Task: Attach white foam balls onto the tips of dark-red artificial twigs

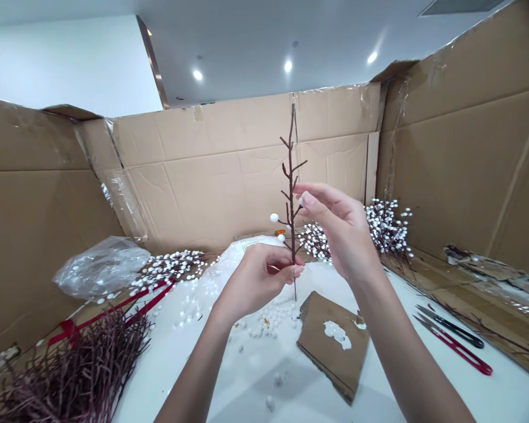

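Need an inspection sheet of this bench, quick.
surface: white tabletop, cardboard sheet along its right side
job's things: brown twig stem with a few white foam balls; loose white foam balls on the tabletop below it
clutter: cardboard scrap with a white smear, red-handled snips, black-handled snips, reddish twig bundle, white-berried branches, plastic bag, red strip
grippers: bare hands; left hand grips the stem low; right hand raised beside it, fingertips pinched, contents unclear
cables: nothing seen
surroundings: cardboard walls, ceiling lights
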`<control>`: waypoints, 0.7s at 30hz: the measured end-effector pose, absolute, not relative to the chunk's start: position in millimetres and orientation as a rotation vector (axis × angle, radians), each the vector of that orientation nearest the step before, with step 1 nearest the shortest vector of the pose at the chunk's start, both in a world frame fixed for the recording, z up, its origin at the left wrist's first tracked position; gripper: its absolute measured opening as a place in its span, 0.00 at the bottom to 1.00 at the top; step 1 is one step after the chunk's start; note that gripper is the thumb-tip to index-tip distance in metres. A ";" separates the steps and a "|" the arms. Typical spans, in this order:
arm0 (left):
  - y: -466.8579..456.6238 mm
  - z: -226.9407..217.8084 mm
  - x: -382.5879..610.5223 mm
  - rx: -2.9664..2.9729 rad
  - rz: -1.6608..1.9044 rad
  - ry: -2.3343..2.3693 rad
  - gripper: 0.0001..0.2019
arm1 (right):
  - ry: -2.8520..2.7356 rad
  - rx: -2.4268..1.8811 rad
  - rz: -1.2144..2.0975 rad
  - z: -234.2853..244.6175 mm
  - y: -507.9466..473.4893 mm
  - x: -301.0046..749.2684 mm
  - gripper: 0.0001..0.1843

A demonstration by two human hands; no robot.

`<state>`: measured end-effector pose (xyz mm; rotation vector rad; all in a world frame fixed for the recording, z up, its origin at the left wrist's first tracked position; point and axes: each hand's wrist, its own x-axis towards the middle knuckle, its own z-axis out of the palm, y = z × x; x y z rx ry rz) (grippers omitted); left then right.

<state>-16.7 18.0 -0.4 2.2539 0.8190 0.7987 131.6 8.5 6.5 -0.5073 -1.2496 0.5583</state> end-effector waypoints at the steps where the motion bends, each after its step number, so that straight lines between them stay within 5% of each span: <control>1: 17.4 -0.4 -15.8 2.254 0.786 0.823 0.10 | -1.252 -0.509 0.571 6.3 9.0 130.3 0.10; 21: 15.0 -9.3 -3.2 2.386 0.924 0.774 0.11 | -1.283 -0.611 0.367 3.0 3.5 114.0 0.11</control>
